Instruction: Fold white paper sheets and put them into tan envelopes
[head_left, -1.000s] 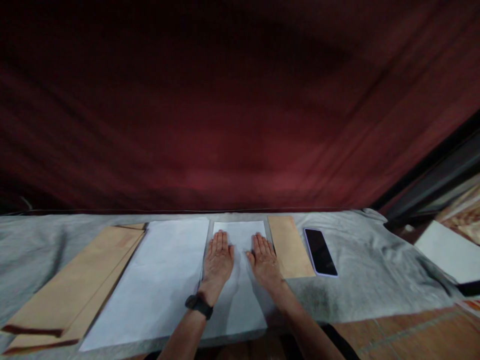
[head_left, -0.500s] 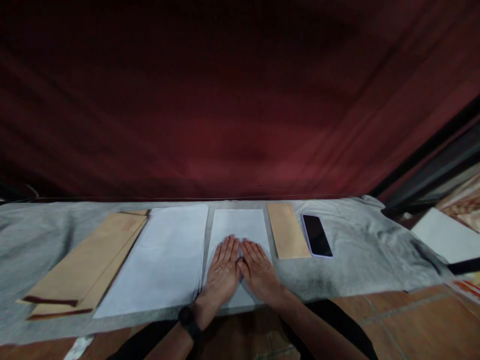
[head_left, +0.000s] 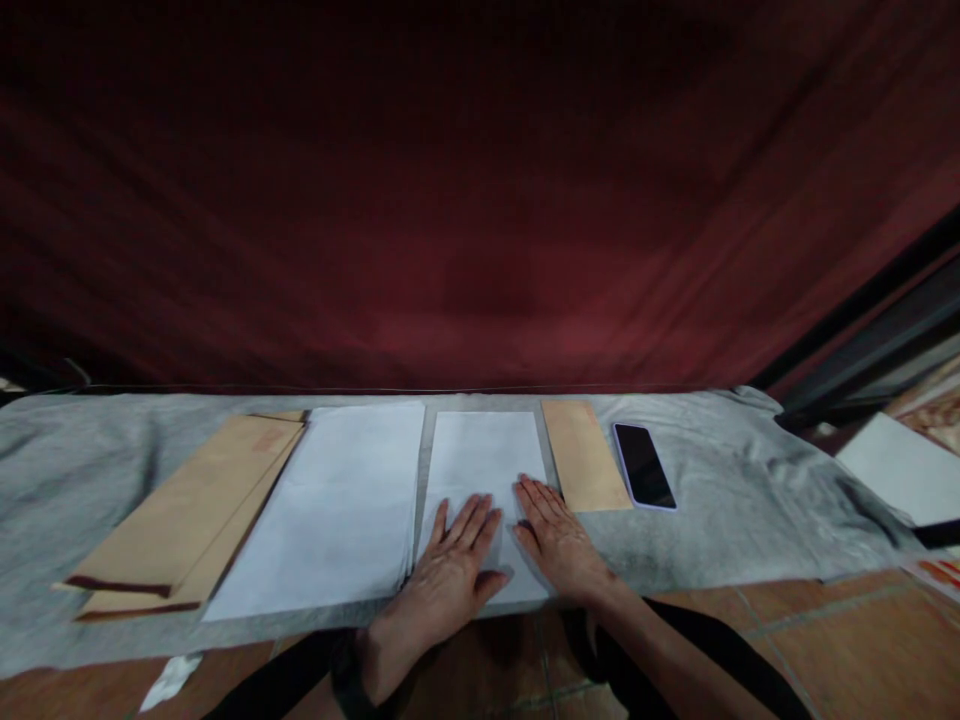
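The left hand [head_left: 450, 570] and right hand [head_left: 559, 540] have parted across the narrow white paper sheet [head_left: 487, 445], apparently smoothing it; left fingers spread, right fingers closer together. It lies beside a tan paper rectangle [head_left: 589, 460].

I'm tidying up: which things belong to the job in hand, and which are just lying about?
Job in hand:
- narrow white paper, under the left hand and right hand
- probably the white sheets, small brown envelope and large brown envelopes

Apparently lying about:
- phone
- white scrap on the floor
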